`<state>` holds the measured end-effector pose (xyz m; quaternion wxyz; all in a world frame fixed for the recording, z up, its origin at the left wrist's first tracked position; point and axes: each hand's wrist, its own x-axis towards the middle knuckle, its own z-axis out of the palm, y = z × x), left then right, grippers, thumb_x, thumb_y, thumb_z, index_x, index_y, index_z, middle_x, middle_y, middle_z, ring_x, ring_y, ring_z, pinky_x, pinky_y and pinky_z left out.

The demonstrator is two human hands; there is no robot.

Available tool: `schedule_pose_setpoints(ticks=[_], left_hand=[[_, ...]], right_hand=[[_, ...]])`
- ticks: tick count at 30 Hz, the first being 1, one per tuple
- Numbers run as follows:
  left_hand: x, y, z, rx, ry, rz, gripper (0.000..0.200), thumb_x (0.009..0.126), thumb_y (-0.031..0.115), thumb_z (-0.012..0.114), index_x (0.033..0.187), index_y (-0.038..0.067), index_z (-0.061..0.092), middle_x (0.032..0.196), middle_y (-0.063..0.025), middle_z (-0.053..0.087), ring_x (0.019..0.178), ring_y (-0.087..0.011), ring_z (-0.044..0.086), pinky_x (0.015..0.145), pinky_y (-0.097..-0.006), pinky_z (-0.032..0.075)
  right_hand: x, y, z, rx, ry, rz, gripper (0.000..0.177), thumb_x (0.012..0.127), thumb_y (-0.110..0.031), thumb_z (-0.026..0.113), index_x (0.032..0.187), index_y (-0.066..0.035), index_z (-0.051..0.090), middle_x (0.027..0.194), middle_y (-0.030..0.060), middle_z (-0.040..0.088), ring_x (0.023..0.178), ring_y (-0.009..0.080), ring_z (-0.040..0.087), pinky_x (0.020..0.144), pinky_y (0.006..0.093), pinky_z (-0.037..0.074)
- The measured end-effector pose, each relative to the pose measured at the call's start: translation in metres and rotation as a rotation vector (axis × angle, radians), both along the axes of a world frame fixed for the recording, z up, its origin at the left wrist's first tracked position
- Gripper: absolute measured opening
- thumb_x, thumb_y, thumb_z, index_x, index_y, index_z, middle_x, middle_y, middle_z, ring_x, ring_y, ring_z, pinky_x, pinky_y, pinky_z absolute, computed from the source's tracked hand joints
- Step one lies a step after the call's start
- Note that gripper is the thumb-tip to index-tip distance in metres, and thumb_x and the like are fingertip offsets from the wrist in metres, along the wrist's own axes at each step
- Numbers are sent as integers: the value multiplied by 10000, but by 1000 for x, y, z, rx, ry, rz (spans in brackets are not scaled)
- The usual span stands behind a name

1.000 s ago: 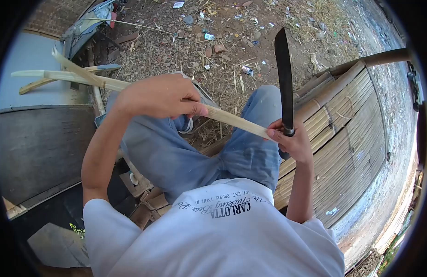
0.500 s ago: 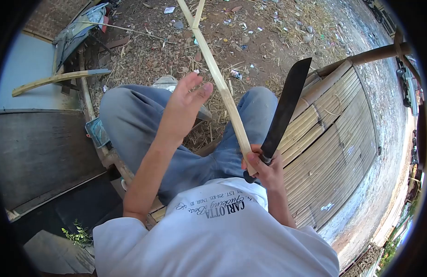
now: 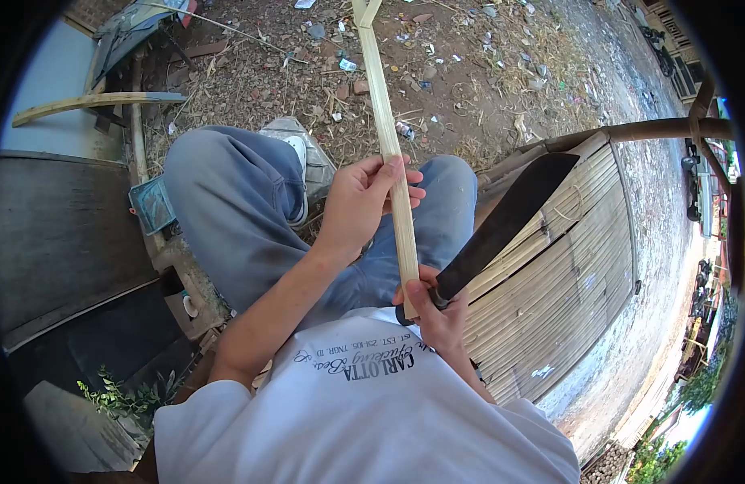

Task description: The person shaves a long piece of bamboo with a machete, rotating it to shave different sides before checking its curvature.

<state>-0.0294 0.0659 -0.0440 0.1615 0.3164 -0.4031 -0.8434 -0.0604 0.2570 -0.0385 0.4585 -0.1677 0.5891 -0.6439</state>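
A long pale bamboo strip (image 3: pixel 380 97) runs from my lap up past the top edge, with a forked joint near its far end. My left hand (image 3: pixel 368 194) is closed round the strip at mid-length, thumb on top and fingertips showing at its right side. Down at the near end, my right hand (image 3: pixel 435 310) grips both the strip's end and the handle of a machete. The machete's broad dark blade (image 3: pixel 509 218) points up and right, over the slatted bamboo surface.
Slatted bamboo platform (image 3: pixel 550 282) on the right, with a bamboo pole (image 3: pixel 663 129) beyond it. Littered ground (image 3: pixel 461 81) lies ahead. At the left are a curved wood piece (image 3: pixel 90 103), a blue basket (image 3: pixel 152 205) and dark panels (image 3: pixel 66 242).
My left hand has gone from open beside the strip to holding it. The strip stands more upright in view, and the machete blade has tilted further right.
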Motion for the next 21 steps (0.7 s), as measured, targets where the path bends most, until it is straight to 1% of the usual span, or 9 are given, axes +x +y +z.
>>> schedule_pose_setpoints(ticks=[4,8,11,13,14,16,17,19,21], left_hand=[[7,8,14,-153,45,-9,398,991,177,544,1311,-51,484,1111,-145,649,917,-190,682,821,-318,585],[12,13,28,-210,73,-46,448,1000,183,523,1381,-24,410,1188,-167,617,969,-206,673,862,-335,577],[11,26,35,-36,57,3,452,1021,200,480,1423,37,352,1081,-125,622,849,-151,655,749,-288,575],[12,36,30,27,186,18,383,1047,224,415,1400,86,358,897,-54,552,672,-83,542,593,-228,489],[8,43,31,58,119,98,302,1061,271,373,1303,97,420,754,3,429,540,-41,371,466,-192,336],[13,40,30,6,70,89,293,1060,282,373,1274,89,427,727,17,417,509,-29,354,447,-192,331],[16,37,30,-43,16,77,288,1059,293,373,1244,80,434,700,32,406,477,-17,336,427,-193,327],[25,30,33,-58,-14,78,285,1060,297,370,1179,62,480,639,43,410,454,-28,348,413,-207,321],[35,27,29,-365,-176,-15,298,1058,286,381,1104,29,526,608,27,450,471,-39,406,422,-227,337]], right_hand=[[0,2,4,-33,-4,39,270,959,-105,586,1153,80,613,822,63,668,746,97,618,671,234,471],[3,3,2,-42,-4,5,269,957,-100,586,1146,90,612,826,66,671,751,102,624,671,236,473],[5,1,2,-51,-6,-5,268,958,-90,578,1148,95,607,842,73,674,771,110,630,686,241,478],[6,-2,2,-65,6,-18,254,954,-107,589,1125,76,629,800,65,673,706,91,610,626,231,463],[5,-3,0,-70,10,-14,254,954,-107,589,1125,76,629,800,65,673,706,91,610,626,231,463],[2,-4,-5,45,-5,154,213,954,-158,602,1007,39,660,705,43,649,603,63,557,543,222,425],[-2,-6,-6,39,-2,150,213,954,-158,602,1007,39,660,705,43,649,603,63,557,543,222,425],[-16,-10,-9,94,19,72,234,954,-207,609,853,2,639,624,8,610,530,42,496,475,227,370],[-37,-16,-8,173,110,31,299,952,-233,609,759,-7,580,577,-1,559,526,35,481,467,232,354]])
